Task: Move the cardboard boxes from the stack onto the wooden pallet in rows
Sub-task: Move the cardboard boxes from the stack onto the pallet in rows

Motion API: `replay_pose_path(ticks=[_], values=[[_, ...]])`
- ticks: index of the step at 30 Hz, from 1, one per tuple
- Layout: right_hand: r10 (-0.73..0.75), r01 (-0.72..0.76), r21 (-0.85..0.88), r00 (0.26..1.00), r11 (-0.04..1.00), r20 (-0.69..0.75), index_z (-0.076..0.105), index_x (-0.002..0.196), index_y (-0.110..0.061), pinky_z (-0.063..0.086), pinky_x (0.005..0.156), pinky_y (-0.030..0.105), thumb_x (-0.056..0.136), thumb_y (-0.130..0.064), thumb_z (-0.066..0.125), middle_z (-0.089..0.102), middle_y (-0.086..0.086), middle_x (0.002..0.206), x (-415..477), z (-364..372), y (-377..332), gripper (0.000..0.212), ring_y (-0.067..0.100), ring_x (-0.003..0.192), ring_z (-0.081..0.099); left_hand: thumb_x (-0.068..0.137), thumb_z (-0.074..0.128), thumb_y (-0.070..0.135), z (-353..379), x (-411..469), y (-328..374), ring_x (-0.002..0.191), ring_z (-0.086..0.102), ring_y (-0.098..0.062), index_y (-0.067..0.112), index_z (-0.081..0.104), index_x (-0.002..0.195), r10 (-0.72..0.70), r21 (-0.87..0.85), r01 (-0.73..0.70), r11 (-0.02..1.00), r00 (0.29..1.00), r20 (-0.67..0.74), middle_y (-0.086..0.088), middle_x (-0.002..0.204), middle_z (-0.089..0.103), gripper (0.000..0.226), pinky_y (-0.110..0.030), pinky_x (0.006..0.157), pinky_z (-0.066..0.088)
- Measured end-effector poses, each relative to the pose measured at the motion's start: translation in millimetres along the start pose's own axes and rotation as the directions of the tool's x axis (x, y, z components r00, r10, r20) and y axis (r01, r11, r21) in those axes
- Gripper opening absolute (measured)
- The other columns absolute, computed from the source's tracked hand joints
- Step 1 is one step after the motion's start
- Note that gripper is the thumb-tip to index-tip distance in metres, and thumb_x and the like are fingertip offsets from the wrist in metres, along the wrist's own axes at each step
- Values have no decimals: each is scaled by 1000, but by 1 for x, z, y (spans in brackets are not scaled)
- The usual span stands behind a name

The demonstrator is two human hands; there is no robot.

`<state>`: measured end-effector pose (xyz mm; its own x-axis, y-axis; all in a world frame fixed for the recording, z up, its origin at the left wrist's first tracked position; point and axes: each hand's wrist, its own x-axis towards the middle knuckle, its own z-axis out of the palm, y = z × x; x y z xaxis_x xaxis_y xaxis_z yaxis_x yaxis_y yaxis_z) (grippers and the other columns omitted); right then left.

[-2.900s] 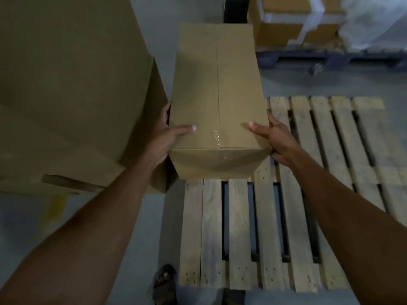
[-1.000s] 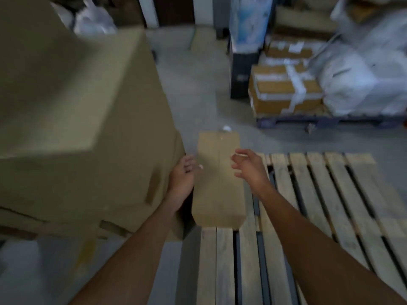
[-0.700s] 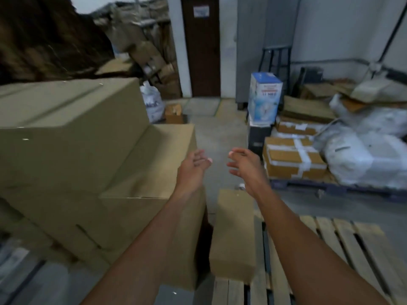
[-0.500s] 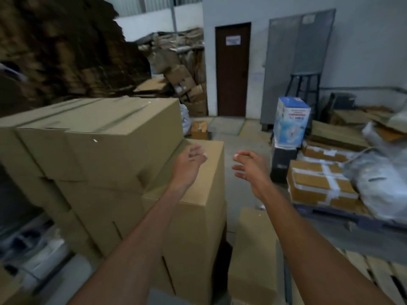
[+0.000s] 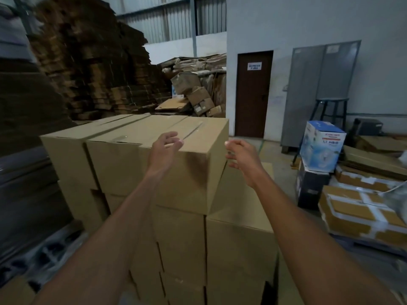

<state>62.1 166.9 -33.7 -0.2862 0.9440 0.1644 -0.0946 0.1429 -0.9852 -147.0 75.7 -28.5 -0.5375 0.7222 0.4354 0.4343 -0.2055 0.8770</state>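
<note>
Head view, one frame.

- Stack (image 5: 182,238): plain cardboard boxes several tiers high. Three boxes show side by side along the top tier; a lower box (image 5: 240,245) stands out at the right, one tier down.
- Target, by my reading: the top box (image 5: 191,179) at the right end of the upper tier. It sits square on the stack, not lifted.
- Left hand (image 5: 164,148): raised at the near top edge of that box, fingers (image 5: 174,137) loosely bent and holding nothing. Contact with the cardboard cannot be told.
- Right hand (image 5: 241,158): just beside the box's right upper corner and apart from it, fingers spread and empty.
- Wooden pallet: not in view, so the rows on it cannot be counted here.

Judgement: this is the reach for a box — grasp not yet made. With this many boxes on the stack, most of the task looks undone: grip, lift, carry, set down, and repeat for each box.
</note>
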Motion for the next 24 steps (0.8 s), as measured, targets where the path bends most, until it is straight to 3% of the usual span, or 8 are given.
replay_pose_path(ticks=[5, 10, 14, 15, 19, 22, 24], values=[[-28, 16, -100, 993, 995, -113, 60, 128, -20, 50, 101, 43, 89, -40, 69, 63, 0, 126, 28, 68, -6, 44, 17, 113, 59, 98, 66, 29, -55, 46, -23, 107, 59, -11, 21, 61, 134, 22, 66, -24, 998, 999, 27, 4, 119, 64, 37, -17, 75, 44], [-9, -32, -210, 981, 977, -192, 46, 145, -19, 48, 100, 40, 91, -40, 69, 54, 5, 143, 51, 103, 0, 62, 21, 119, 57, 96, 68, 33, -88, 85, -49, 113, 59, -16, 20, 60, 135, 1, 116, -10, 993, 997, 83, 2, 124, 63, 42, -26, 88, 46], [32, -83, -234, 976, 969, -214, 42, 148, -16, 52, 78, 29, 92, -35, 70, 54, 5, 142, 72, 111, 7, 65, 20, 113, 59, 94, 69, 36, -94, 105, -66, 114, 59, -16, 22, 59, 136, -45, 120, 29, 992, 991, 129, 0, 130, 63, 45, -29, 91, 44], [48, -95, -225, 977, 970, -207, 40, 149, -16, 54, 78, 28, 93, -33, 70, 53, 5, 143, 77, 112, 10, 66, 21, 115, 60, 94, 69, 36, -94, 110, -69, 114, 59, -16, 23, 58, 136, -55, 124, 38, 992, 989, 136, 0, 131, 63, 45, -30, 91, 44], [137, -181, -242, 972, 953, -190, 44, 144, -15, 53, 100, 48, 89, -37, 74, 60, 7, 135, 93, 110, 20, 66, 26, 114, 62, 95, 69, 36, -93, 122, -72, 122, 56, -19, 22, 56, 138, -83, 156, 55, 986, 980, 180, -1, 136, 61, 47, -30, 95, 42], [238, -259, -128, 958, 957, -163, 51, 133, -11, 55, 97, 51, 88, -30, 77, 65, 9, 123, 97, 105, 22, 55, 29, 106, 66, 95, 69, 37, -91, 130, -72, 129, 53, -20, 22, 54, 142, -90, 189, 47, 981, 971, 222, -1, 142, 57, 51, -33, 103, 42], [282, -291, -66, 952, 954, -119, 58, 121, -11, 56, 95, 49, 90, -23, 74, 69, 10, 111, 95, 101, 22, 37, 28, 99, 68, 95, 68, 39, -89, 138, -71, 133, 51, -21, 22, 52, 144, -107, 216, 55, 975, 965, 238, -2, 147, 55, 55, -39, 111, 41]])
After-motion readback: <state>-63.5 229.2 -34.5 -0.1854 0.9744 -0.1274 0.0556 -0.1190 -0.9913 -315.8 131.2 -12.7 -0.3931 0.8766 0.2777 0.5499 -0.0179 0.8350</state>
